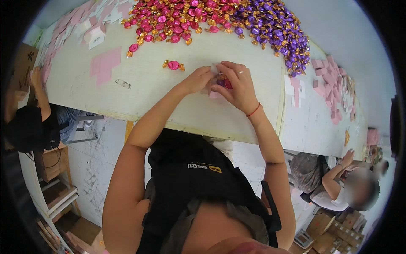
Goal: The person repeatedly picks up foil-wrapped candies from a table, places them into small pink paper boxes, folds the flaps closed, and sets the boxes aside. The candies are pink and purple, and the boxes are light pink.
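A small pink box (215, 94) is between my hands over the white table. My left hand (198, 79) pinches it from the left, fingertips together at its upper edge. From the right, my right hand (241, 86) curves around wrapped candies (225, 80), red and purple, at the top of the box. Thumb and fingers hide much of them, so I cannot tell whether they are fully inside. One pink wrapped candy (174, 65) with gold twisted ends lies alone beyond my left hand. A flat pink box blank (105, 65) lies farther left.
Piles of pink candies (177, 21) and purple candies (270, 29) cover the far side. Folded pink boxes (330, 82) are heaped at right, and loose blanks (72, 25) at far left. A torn wrapper (123, 84) lies left. Other people sit at both ends of the table.
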Demonstrator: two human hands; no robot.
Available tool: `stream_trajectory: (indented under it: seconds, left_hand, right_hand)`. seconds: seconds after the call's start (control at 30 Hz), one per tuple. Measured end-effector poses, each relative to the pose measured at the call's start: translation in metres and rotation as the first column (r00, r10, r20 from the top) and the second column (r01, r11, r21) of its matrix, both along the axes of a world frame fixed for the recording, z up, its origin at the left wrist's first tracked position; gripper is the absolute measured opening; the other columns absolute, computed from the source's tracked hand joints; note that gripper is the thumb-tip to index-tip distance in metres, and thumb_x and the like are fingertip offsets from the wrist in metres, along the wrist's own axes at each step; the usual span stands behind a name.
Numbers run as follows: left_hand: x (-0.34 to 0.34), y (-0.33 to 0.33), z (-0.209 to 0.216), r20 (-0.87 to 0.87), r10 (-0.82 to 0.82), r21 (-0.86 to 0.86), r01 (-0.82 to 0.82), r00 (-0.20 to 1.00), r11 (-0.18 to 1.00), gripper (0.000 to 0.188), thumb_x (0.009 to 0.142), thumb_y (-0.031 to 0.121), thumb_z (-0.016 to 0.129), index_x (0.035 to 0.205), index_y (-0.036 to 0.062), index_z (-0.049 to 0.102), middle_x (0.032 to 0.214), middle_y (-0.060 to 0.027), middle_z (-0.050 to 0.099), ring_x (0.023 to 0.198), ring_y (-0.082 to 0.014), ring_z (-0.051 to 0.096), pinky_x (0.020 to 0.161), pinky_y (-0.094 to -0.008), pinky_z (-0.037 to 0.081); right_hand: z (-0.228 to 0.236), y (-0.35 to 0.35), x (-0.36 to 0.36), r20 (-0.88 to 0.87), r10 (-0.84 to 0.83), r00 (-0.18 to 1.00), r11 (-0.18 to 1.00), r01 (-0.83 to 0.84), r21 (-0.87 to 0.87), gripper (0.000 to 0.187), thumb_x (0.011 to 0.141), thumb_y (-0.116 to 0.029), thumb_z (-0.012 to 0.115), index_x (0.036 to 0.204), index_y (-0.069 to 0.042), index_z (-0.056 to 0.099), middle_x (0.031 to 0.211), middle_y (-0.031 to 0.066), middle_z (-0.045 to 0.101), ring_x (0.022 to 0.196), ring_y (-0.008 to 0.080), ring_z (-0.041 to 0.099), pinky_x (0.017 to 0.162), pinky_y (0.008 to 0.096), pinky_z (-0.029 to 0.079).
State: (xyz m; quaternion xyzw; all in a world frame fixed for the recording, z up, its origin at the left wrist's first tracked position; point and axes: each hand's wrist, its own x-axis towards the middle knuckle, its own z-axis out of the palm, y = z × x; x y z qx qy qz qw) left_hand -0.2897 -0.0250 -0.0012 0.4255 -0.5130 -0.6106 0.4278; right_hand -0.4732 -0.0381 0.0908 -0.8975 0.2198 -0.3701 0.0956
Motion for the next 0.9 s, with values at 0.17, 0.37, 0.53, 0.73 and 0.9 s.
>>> stream_trajectory:
  seconds: [0.17,0.37,0.53,0.73,0.9]
  left_hand:
    - [-0.004,0.004,0.000,0.153,0.071,-0.055,-0.063,0.986,0.997,0.029,0.092,0.013,0.043,0.109,-0.0012,0.063,0.092,-0.0030,0.062,0.082,-0.0106,0.055,0.072,-0.0261,0.047]
    - [0.004,0.031,0.042,0.043,-0.043,-0.039,0.045,0.998,0.998,0.042,0.097,0.016,0.050,0.135,-0.0015,0.052,0.112,-0.0086,0.063,0.100,-0.0152,0.056,0.087,-0.0297,0.047]
    - [0.004,0.045,0.001,0.055,0.124,-0.319,-0.100,0.991,0.942,0.047,0.098,0.017,0.059,0.141,0.0022,0.046,0.099,-0.0066,0.063,0.080,-0.0155,0.059,0.076,-0.0318,0.050]
    - [-0.017,0.038,0.026,0.352,0.137,-0.205,-0.067,0.926,0.977,0.036,0.088,0.004,0.067,0.123,0.0055,0.060,0.094,-0.0076,0.069,0.080,-0.0139,0.061,0.075,-0.0316,0.050]
    - [-0.031,0.035,0.006,0.243,0.304,-0.439,-0.175,0.921,0.881,0.032,0.079,-0.003,0.067,0.109,0.0063,0.067,0.102,-0.0099,0.071,0.088,-0.0199,0.067,0.077,-0.0333,0.051]
  right_hand:
    - [-0.026,0.005,-0.037,-0.219,-0.047,0.975,0.998,0.055,0.031,0.034,0.080,-0.012,0.074,0.114,-0.012,0.069,0.106,0.0043,0.067,0.108,0.0259,0.056,0.095,0.0422,0.040]
    - [-0.015,0.027,-0.053,-0.249,-0.077,0.965,0.992,0.050,-0.114,0.035,0.085,-0.006,0.066,0.118,-0.013,0.069,0.115,0.0050,0.068,0.113,0.0260,0.057,0.094,0.0424,0.043]
    - [-0.039,0.000,-0.081,0.197,-0.209,0.958,0.598,-0.034,0.801,0.029,0.090,-0.004,0.064,0.119,-0.005,0.066,0.092,0.0015,0.067,0.076,0.0109,0.055,0.064,0.0229,0.042]
    - [-0.067,-0.009,-0.066,0.182,-0.013,0.983,0.693,-0.123,0.710,0.042,0.086,0.001,0.068,0.127,-0.010,0.066,0.112,0.0065,0.064,0.077,0.0095,0.055,0.063,0.0210,0.042]
    - [-0.071,0.013,-0.061,0.270,0.097,0.958,0.765,-0.246,0.596,0.045,0.083,0.008,0.065,0.124,-0.009,0.069,0.143,0.0131,0.050,0.134,0.0276,0.045,0.102,0.0358,0.044]
